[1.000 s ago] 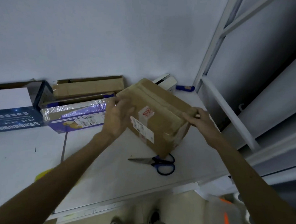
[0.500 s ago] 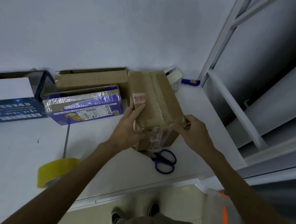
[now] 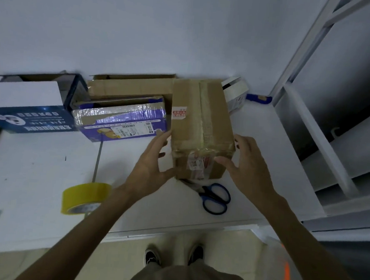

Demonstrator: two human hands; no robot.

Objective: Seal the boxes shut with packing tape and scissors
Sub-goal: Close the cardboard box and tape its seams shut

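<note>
1. Turned since a second ago, the brown box (image 3: pixel 202 123) now has its long taped seam running straight away from the person. Both hands have gone from clasping its ends to lying loosely at its sides.
2. Head view, the box: it stands on the right half of the white table (image 3: pixel 37 174). Its far end is close to the back edge and its near end is short of the front edge.
   - Its flaps are closed.
   - A glossy, wrinkled strip of tape runs down the middle of the top and over the near face, and another band crosses the near top edge.
   - A red-and-white sticker sits on its left top edge, and a white label with red print is on the near face.
3. Head view, the hands:
   - The left hand (image 3: pixel 152 161) has straight fingers laid against the left side and its thumb by the near bottom corner.
   - The right hand (image 3: pixel 247 165) is spread wide, fingertips touching the near face and right side.
   - Neither hand is clenched.
4. Head view, the tools:
   - The blue-handled scissors (image 3: pixel 216 199) lie near the front edge, their blades hidden under the box.
   - The yellow tape roll (image 3: pixel 83 198) stands near the front edge, well to the left.
5. Head view, the rest: a purple box (image 3: pixel 120 123) lies just left of the brown one.
</note>
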